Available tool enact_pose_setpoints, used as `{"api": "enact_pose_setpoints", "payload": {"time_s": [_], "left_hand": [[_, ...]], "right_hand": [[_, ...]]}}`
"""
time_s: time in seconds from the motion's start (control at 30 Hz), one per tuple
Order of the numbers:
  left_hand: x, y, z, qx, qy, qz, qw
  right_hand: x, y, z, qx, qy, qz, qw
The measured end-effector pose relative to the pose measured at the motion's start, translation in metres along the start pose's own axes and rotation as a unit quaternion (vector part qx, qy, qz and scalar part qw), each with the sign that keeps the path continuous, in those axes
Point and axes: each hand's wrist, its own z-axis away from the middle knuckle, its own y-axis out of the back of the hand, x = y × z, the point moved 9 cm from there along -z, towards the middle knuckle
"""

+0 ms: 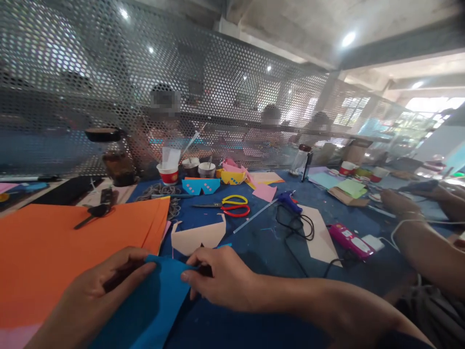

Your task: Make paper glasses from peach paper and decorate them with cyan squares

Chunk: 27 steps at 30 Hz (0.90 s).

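My left hand point(105, 286) and my right hand point(218, 278) both pinch a blue paper sheet point(156, 303) at the table's near edge. The left fingers curl over its upper left edge; the right thumb and fingers close on its upper right corner. Just beyond lies a peach paper cut-out point(198, 236) shaped like glasses. A stack of orange paper sheets point(72, 242) lies to the left, partly under my left hand.
Red-and-yellow scissors point(232, 206), a blue glue gun point(288, 201) with a black cord, a blue paper glasses shape point(201, 185), cups point(167, 173) and paper scraps lie on the blue table point(265, 242). Another person's forearm point(425, 242) rests at right. A perforated metal screen point(181, 97) stands behind.
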Motion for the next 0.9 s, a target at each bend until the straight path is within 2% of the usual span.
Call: {"api": "enact_pose_setpoints", "payload": {"time_s": [0.1, 0.3, 0.47, 0.57, 0.67, 0.9], "left_hand": [[-0.005, 0.000, 0.000, -0.004, -0.018, 0.008, 1.000], [-0.006, -0.001, 0.007, 0.024, -0.062, 0.012, 0.998], [-0.009, 0.000, 0.011, 0.037, -0.065, -0.001, 0.997], [-0.011, -0.001, 0.008, 0.025, -0.076, -0.001, 0.997], [-0.008, -0.001, 0.006, 0.014, -0.066, -0.002, 0.998], [0.017, 0.005, 0.015, 0.019, -0.006, 0.009, 1.000]], "right_hand": [[-0.003, -0.001, 0.002, 0.000, 0.019, 0.026, 0.999], [-0.007, -0.002, 0.006, 0.017, 0.046, 0.058, 0.997], [-0.013, -0.003, 0.009, 0.017, 0.056, 0.071, 0.996], [-0.014, -0.003, 0.008, 0.014, 0.063, 0.069, 0.995], [-0.012, -0.002, 0.006, 0.012, 0.054, 0.054, 0.997], [-0.007, 0.001, 0.005, 0.016, 0.035, 0.030, 0.999]]}}
